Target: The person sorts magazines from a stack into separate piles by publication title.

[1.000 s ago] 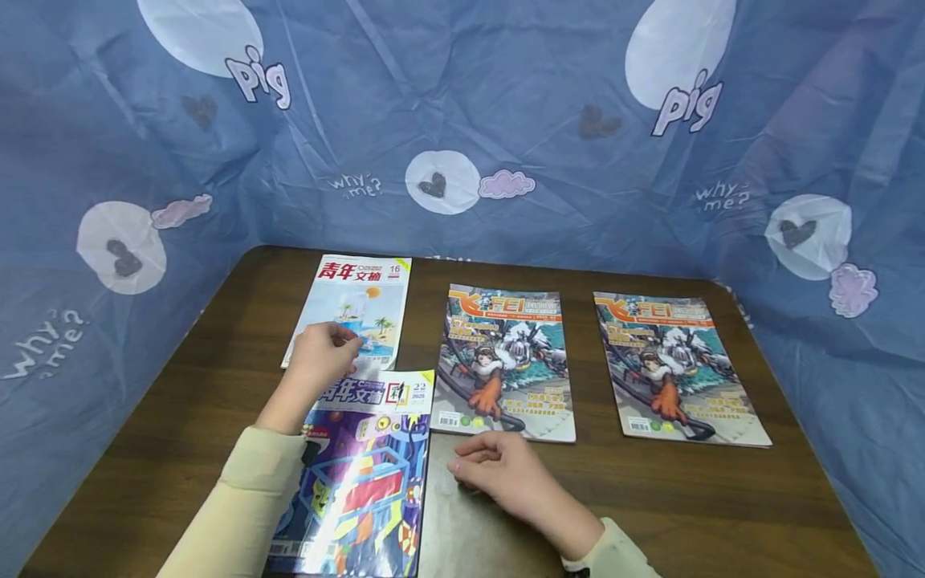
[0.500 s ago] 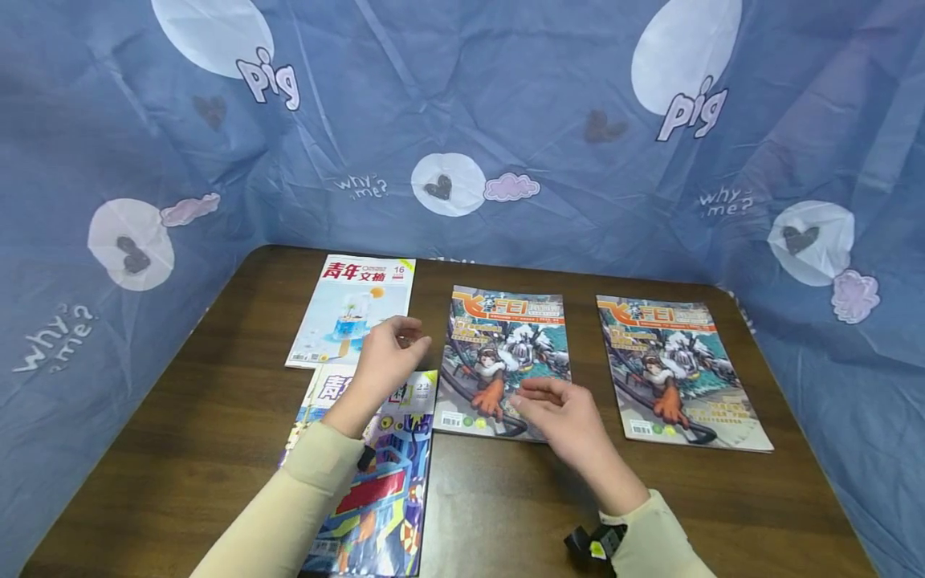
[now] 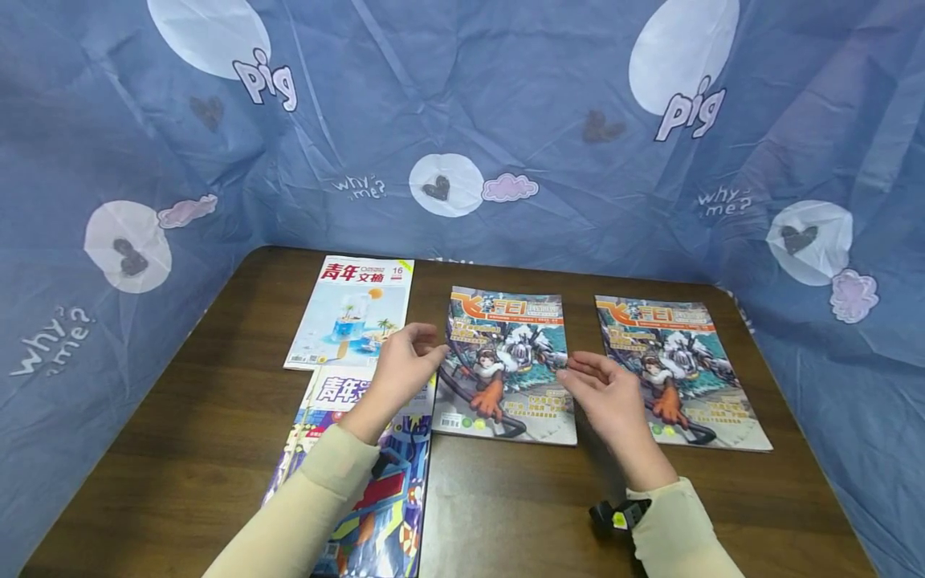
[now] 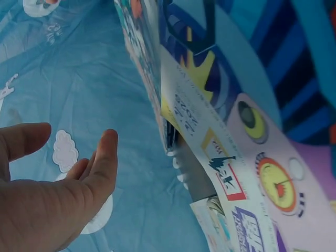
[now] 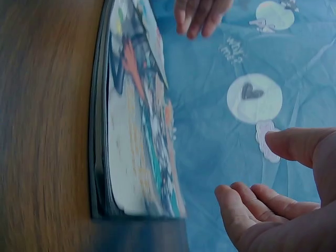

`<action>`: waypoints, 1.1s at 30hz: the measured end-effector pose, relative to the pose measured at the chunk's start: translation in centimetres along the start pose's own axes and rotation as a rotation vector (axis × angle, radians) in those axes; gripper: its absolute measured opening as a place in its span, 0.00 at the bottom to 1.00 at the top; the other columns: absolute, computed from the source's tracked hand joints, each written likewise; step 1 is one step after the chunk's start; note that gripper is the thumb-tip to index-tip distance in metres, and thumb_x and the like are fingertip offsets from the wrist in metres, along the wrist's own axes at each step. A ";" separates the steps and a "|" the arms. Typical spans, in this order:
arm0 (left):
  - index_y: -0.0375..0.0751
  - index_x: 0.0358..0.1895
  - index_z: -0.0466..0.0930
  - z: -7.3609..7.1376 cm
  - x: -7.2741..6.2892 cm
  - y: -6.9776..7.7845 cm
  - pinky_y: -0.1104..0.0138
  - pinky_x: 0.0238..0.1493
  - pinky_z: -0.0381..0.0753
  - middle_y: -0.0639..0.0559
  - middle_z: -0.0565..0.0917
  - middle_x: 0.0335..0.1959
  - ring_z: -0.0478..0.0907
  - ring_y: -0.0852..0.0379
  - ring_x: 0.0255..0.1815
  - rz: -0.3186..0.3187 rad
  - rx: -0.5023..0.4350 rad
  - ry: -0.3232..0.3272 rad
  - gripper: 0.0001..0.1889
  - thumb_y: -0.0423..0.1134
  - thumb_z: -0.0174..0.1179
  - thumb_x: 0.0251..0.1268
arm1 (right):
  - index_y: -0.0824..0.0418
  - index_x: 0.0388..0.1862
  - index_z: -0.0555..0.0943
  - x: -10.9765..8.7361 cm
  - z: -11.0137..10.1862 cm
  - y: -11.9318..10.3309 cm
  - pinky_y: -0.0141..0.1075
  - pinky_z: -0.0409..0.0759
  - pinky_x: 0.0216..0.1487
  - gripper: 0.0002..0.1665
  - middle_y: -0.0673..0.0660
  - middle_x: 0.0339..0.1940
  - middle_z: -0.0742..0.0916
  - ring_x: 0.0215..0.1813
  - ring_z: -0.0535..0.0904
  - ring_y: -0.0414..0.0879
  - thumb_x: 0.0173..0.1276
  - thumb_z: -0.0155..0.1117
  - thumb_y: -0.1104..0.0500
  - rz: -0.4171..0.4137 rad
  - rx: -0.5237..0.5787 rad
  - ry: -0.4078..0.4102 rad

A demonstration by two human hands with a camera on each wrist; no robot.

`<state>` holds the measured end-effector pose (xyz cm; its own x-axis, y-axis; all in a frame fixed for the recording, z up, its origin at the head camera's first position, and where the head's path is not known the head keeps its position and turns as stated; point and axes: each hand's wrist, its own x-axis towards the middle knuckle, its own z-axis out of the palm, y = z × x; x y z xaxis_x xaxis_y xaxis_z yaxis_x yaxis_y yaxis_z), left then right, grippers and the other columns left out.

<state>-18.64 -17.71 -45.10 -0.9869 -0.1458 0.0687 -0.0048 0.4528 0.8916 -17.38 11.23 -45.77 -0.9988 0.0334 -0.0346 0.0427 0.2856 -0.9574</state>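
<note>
A comic magazine [image 3: 506,361] with an orange FEI title lies in the middle of the table, between my two hands. By its left edge hovers my left hand [image 3: 408,365], thumb and fingers apart with nothing between them. My right hand [image 3: 607,393] is at its right edge, also with a gap between thumb and fingers, as the right wrist view shows. Under my left forearm lies a purple-titled magazine [image 3: 405,498], partly hidden by the sleeve. A magazine with a red title and an ice-lolly picture [image 3: 347,313] lies behind it.
Another magazine with the same FEI cover [image 3: 682,373] lies to the right, close to my right hand. All lie on a dark wooden table [image 3: 166,417]. A blue patterned cloth [image 3: 462,104] stands around the back and sides.
Both hands have moved to the right: the left from over the two left magazines to the middle magazine's left edge, the right from below that magazine to its right edge. The magazines stay put.
</note>
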 end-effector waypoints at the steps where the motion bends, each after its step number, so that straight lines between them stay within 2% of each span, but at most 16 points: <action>1: 0.27 0.57 0.79 0.0 -0.1 -0.1 0.55 0.50 0.83 0.38 0.85 0.47 0.84 0.45 0.46 -0.006 0.001 -0.001 0.20 0.33 0.68 0.64 | 0.70 0.63 0.77 0.1 -0.2 0.1 0.27 0.80 0.49 0.28 0.67 0.59 0.83 0.59 0.82 0.55 0.68 0.73 0.59 -0.001 -0.012 0.010; 8: 0.28 0.58 0.79 0.1 -0.2 -0.4 0.55 0.52 0.82 0.38 0.84 0.50 0.83 0.43 0.49 -0.011 0.002 0.000 0.21 0.34 0.68 0.64 | 0.72 0.64 0.75 0.7 -1.5 0.9 0.27 0.79 0.51 0.30 0.68 0.60 0.82 0.60 0.81 0.57 0.68 0.72 0.60 -0.026 -0.005 0.039; 18: 0.26 0.58 0.78 0.1 -0.1 -0.4 0.54 0.52 0.82 0.36 0.84 0.50 0.83 0.43 0.49 -0.016 -0.004 0.008 0.22 0.33 0.68 0.63 | 0.73 0.65 0.75 1.1 -2.1 1.4 0.26 0.79 0.51 0.30 0.69 0.61 0.82 0.61 0.80 0.58 0.68 0.72 0.62 -0.025 -0.006 0.079; 33: 0.25 0.59 0.78 0.1 0.3 -0.7 0.54 0.52 0.82 0.36 0.84 0.50 0.83 0.42 0.49 -0.026 0.024 -0.001 0.23 0.34 0.68 0.64 | 0.72 0.67 0.73 2.0 -2.0 2.2 0.41 0.79 0.58 0.32 0.66 0.62 0.81 0.62 0.80 0.58 0.69 0.72 0.60 -0.001 -0.072 0.062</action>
<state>-18.93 -17.99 -45.71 -0.9866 -0.1570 0.0449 -0.0347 0.4700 0.8820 -19.20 13.87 -47.34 -0.9957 0.0913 -0.0136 0.0452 0.3537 -0.9343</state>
